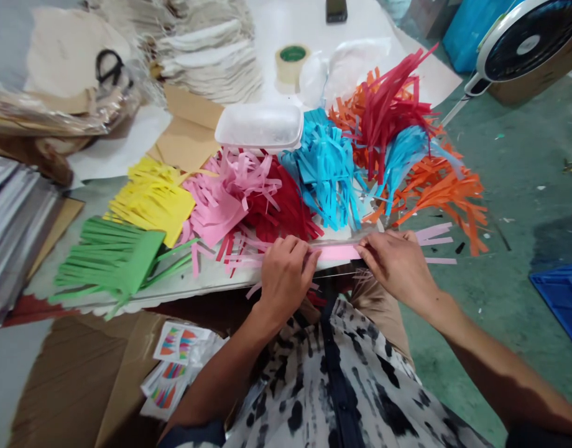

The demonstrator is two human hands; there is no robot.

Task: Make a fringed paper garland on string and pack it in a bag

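Note:
Both hands grip a light pink fringed paper strip point(338, 252) at the table's front edge. My left hand point(288, 267) pinches it near the middle, and my right hand point(393, 264) pinches it farther right, with a flat band stretched between them. Cut fringe ends stick out past each hand. Just beyond my hands lie fringed paper bundles: red point(286, 202), blue point(332, 171) and pink point(221, 199). Orange fringe point(439, 186) spreads at the right under a second red bundle point(395, 102). The fingertips partly hide the strip where they hold it.
Yellow point(150, 199) and green point(113, 258) bundles lie left. Behind are a plastic container point(260, 126), a tape roll point(291, 68), scissors point(109, 67) and stacked cloth point(206, 56). A fan point(528, 43) stands right; a cardboard box point(81, 386) with printed packets point(176, 367) sits below.

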